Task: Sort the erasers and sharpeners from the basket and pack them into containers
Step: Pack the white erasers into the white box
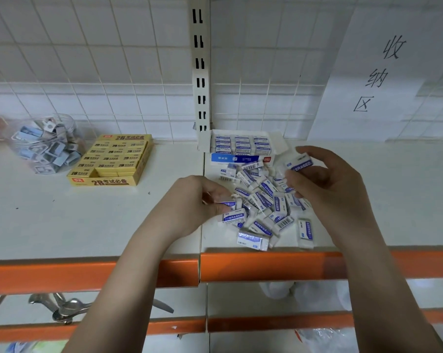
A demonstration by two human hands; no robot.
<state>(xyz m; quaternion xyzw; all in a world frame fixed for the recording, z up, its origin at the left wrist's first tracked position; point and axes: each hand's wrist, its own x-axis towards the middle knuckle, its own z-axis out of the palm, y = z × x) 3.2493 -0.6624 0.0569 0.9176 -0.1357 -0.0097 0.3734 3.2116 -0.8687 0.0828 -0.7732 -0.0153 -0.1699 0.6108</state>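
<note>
A loose pile of white erasers with blue sleeves (265,200) lies on the white shelf (88,220). My left hand (190,202) is at the pile's left edge and pinches a white-and-blue eraser (226,204). My right hand (324,184) is over the pile's right side and holds another eraser (300,163) between thumb and fingers, lifted above the heap. Behind the pile stands an open white and blue eraser box (240,159) with rows of erasers packed inside.
A yellow box of 2B erasers (113,161) sits at the left, with a clear jar of metal sharpeners (44,143) beside it. The shelf has an orange front rail (266,266). Lower shelves hold metal tools (62,307) and plastic bags (317,294).
</note>
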